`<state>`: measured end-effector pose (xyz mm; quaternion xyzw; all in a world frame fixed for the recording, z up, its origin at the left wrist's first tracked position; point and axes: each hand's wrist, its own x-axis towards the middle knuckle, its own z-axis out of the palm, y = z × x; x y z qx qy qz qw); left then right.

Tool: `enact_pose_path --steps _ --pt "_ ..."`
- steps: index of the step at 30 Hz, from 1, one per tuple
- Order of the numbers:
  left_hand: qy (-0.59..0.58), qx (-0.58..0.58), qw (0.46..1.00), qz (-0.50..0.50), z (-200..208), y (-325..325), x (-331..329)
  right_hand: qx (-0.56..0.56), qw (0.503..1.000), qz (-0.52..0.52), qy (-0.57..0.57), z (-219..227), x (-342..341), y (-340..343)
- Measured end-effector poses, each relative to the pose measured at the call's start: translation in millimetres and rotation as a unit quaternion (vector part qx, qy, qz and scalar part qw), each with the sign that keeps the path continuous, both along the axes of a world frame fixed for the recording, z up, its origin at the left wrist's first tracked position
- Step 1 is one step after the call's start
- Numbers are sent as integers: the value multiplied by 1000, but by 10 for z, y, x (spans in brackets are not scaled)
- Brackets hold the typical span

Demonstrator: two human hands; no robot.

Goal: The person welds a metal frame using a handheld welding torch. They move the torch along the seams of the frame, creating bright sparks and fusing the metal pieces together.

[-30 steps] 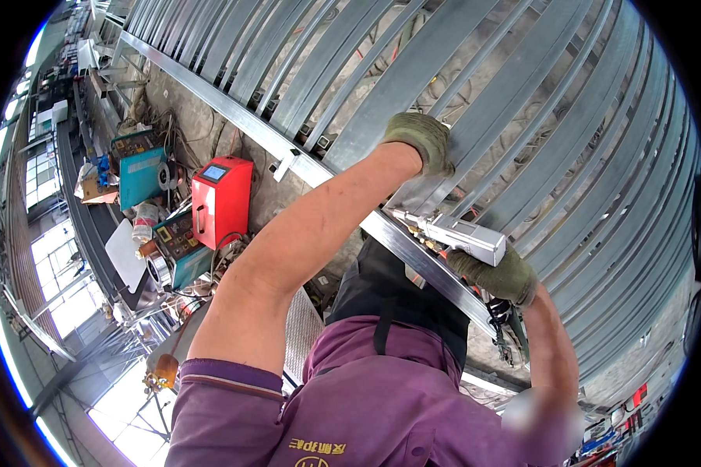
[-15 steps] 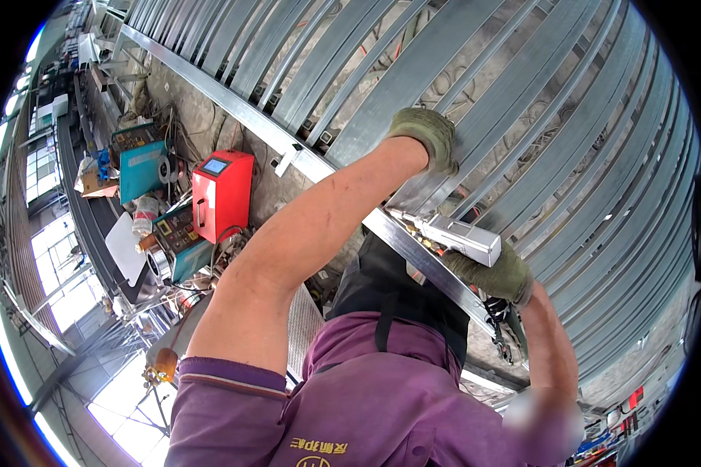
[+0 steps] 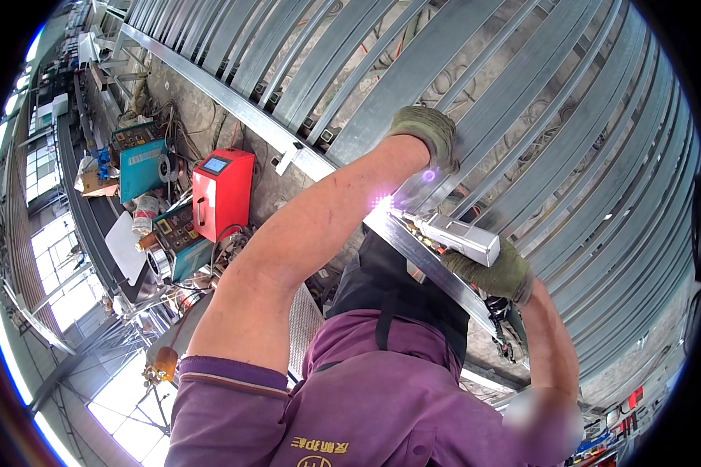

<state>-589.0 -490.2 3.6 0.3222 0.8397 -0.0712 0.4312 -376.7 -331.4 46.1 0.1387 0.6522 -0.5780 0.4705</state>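
Observation:
My left hand [image 3: 427, 134], in a green work glove, is closed over the end of a grey metal bar [image 3: 422, 191] near the frame's front rail [image 3: 445, 282]. Its fingertips are partly hidden. My right hand [image 3: 492, 274], gloved the same way, grips a silver handheld welding gun [image 3: 461, 237] from below. The gun's tip points left at the rail, and a bright violet-white welding spark [image 3: 384, 205] glows there, just below my left wrist.
Many parallel metal bars [image 3: 397, 93] span the frame ahead and to the right. A red machine with a screen [image 3: 224, 194] and teal wire-feed units [image 3: 142, 167] stand at the left. Cables and hoses [image 3: 459, 86] lie on the floor beneath the bars.
A bright spark has appeared at the welding gun's tip, with a violet glare near my left hand. Both hands have stayed nearly in place.

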Motion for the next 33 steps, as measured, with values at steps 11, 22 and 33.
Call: enact_pose_path --steps 11,22,33 --pt "10 4 1000 -1 -14 -22 11 -11 999 -28 -27 -5 19 -17" --pt "11 2 1000 -1 -21 -28 12 -27 999 -43 -4 -117 123 29" --pt "9 -7 1000 -1 -31 -18 5 -30 999 -40 -7 -149 161 76"
